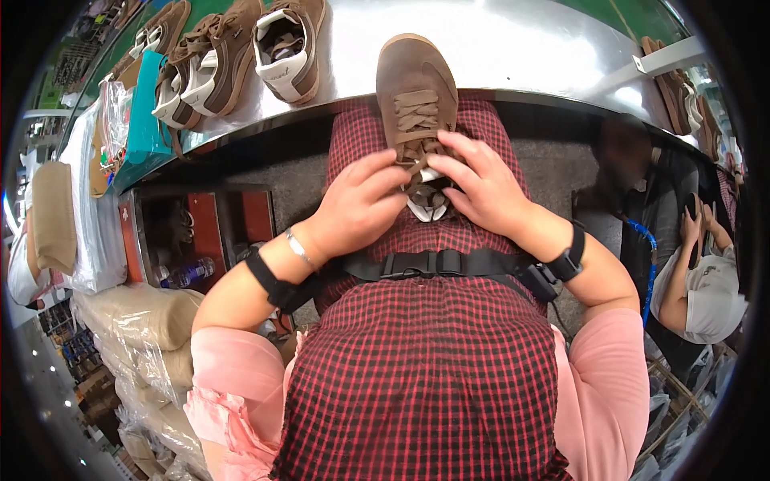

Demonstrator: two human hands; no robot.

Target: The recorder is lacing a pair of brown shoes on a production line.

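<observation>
A brown sneaker (413,76) lies toe-away across the bench edge and my lap, its heel toward me. Its flat brown shoelace (418,108) runs across the tongue in several rows. My left hand (365,200) comes in from the left, its fingers curled on the lace near the top eyelets. From the right, my right hand (488,186) meets it there, fingertips bent over the same lace. Fingers partly hide the lace ends. The white-lined opening of the sneaker shows between my hands.
Several brown-and-white sneakers (290,56) stand on the shiny metal bench (513,48) at the left, beside a teal box (146,112). More shoes (674,92) sit at the far right. Plastic-wrapped tan bundles (140,321) are stacked left; a co-worker (698,293) holds a shoe at right.
</observation>
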